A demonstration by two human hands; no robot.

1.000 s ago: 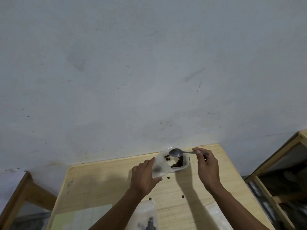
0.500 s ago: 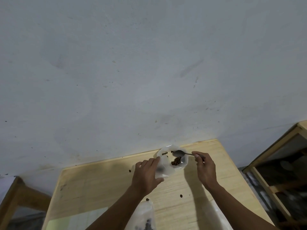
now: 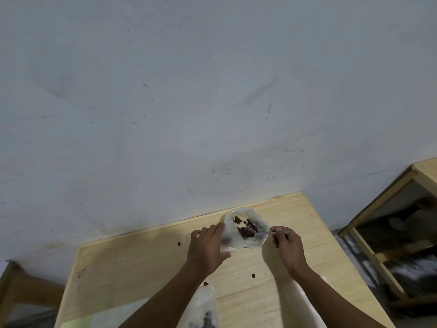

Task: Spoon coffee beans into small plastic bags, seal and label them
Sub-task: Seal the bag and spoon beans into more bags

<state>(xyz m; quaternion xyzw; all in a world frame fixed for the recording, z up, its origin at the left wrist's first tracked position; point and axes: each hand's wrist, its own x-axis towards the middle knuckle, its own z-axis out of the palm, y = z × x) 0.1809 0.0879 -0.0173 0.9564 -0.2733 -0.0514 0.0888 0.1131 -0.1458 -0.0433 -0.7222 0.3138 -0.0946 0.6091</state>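
Scooping coffee beans from a clear plastic bag at the wooden surface's point(image 3: 146, 268) far edge.

The left hand point(image 3: 208, 247) gripped the plastic bag point(image 3: 230, 229); the right hand point(image 3: 287, 247) pinched a spoon point(image 3: 264, 232), its bowl apparently among the coffee beans point(image 3: 246, 232) inside.

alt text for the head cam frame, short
A person's left hand holds open a clear plastic bag of coffee beans while the right hand dips a spoon into it, at the far edge of a wooden table against a grey wall. A few loose beans lie on the table.
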